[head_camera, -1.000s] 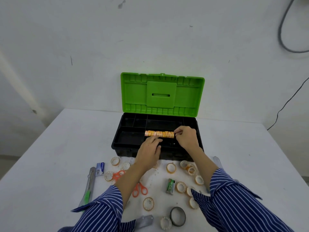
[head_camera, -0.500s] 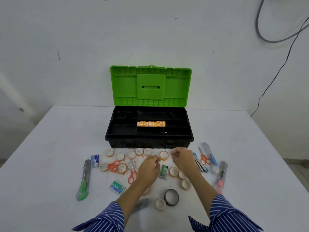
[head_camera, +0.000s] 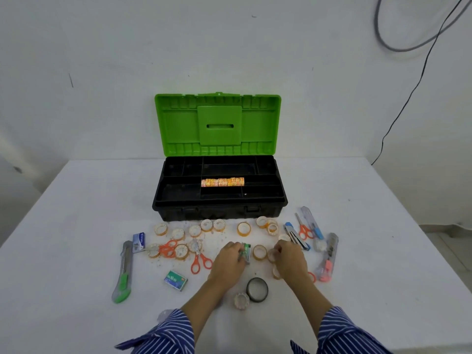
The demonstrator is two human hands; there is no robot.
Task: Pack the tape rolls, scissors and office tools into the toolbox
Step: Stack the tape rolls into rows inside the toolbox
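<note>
Left hand pinches a small green stapler on the bench; right hand closes its fingers on a small tape roll. Progress is early: the toolbox stands lid up, holding only one row of tape rolls in a middle compartment. Loose rolls, orange scissors and utility knives remain outside, just in front of it.

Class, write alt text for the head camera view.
A person's left hand and right hand pick among small tape rolls scattered on a white table, before an open toolbox holding one row of tape.
</note>
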